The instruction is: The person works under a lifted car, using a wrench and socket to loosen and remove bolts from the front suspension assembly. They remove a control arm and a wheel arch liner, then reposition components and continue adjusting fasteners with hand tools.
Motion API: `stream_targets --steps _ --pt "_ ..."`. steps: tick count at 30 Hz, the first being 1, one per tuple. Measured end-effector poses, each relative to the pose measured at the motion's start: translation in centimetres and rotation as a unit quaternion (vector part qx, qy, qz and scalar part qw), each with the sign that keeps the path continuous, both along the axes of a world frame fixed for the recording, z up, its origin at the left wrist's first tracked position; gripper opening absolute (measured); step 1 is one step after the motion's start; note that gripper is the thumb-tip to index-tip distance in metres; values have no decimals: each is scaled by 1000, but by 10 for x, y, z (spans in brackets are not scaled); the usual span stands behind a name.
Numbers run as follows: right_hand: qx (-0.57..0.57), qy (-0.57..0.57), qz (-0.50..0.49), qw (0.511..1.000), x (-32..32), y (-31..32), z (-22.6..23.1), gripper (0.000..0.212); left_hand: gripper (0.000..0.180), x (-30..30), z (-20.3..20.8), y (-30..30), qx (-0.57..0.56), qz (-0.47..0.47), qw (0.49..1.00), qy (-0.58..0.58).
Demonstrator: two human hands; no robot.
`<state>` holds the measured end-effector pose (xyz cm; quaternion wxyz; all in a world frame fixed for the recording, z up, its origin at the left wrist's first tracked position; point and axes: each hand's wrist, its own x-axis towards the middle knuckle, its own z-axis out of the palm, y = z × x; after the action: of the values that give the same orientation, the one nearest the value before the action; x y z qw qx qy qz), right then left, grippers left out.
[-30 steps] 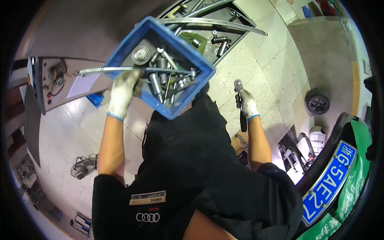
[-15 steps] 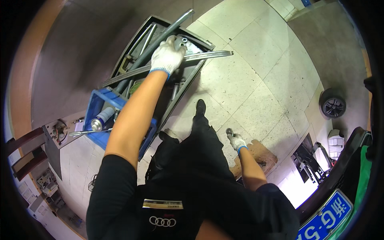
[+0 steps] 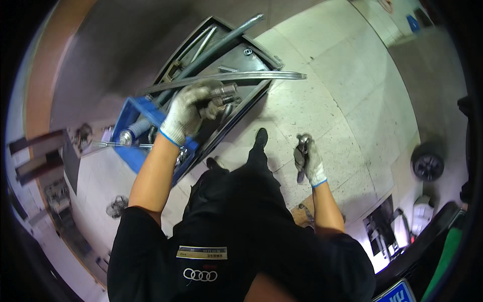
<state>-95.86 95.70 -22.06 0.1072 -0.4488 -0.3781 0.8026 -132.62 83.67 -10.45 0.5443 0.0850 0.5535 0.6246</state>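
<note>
My left hand (image 3: 190,106), in a white glove with a blue cuff, is closed over the tool cart, its fingers wrapped round a metal socket (image 3: 225,90). A second dark cylindrical piece shows just beneath that socket; motion blur hides its details. To the right, above the floor, my right hand (image 3: 314,165) wears the same kind of glove and grips a ratchet wrench (image 3: 304,143). The ratchet's round head points up, and part of its handle shows below the fingers. A small ring-shaped socket (image 3: 247,52) lies in the cart's tray, beyond my left hand.
Long metal bars lie in and across the black tool cart (image 3: 274,63); one silver strip (image 3: 282,75) juts past its right edge. A blue crate (image 3: 126,113) at its near end holds a spray can (image 3: 132,133). A wheel (image 3: 427,161) and a car's edge are at right.
My left hand has lifted off the tray and come back toward me with the socket in it. My right hand has risen with the ratchet wrench. The view has shifted slightly.
</note>
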Motion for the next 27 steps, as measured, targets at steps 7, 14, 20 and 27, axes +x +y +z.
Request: stream_targets --steps 7,14,20,27 --pt "89 248 280 923 -149 -35 134 79 42 42 88 -108 63 45 994 73" --pt "60 187 538 820 -210 -168 199 97 31 81 148 -285 51 196 963 180" --pt "-117 171 578 789 -238 -306 192 96 19 105 137 -415 69 353 869 339" --pt "169 208 711 650 -278 -492 180 56 44 144 118 -596 -246 369 670 595"
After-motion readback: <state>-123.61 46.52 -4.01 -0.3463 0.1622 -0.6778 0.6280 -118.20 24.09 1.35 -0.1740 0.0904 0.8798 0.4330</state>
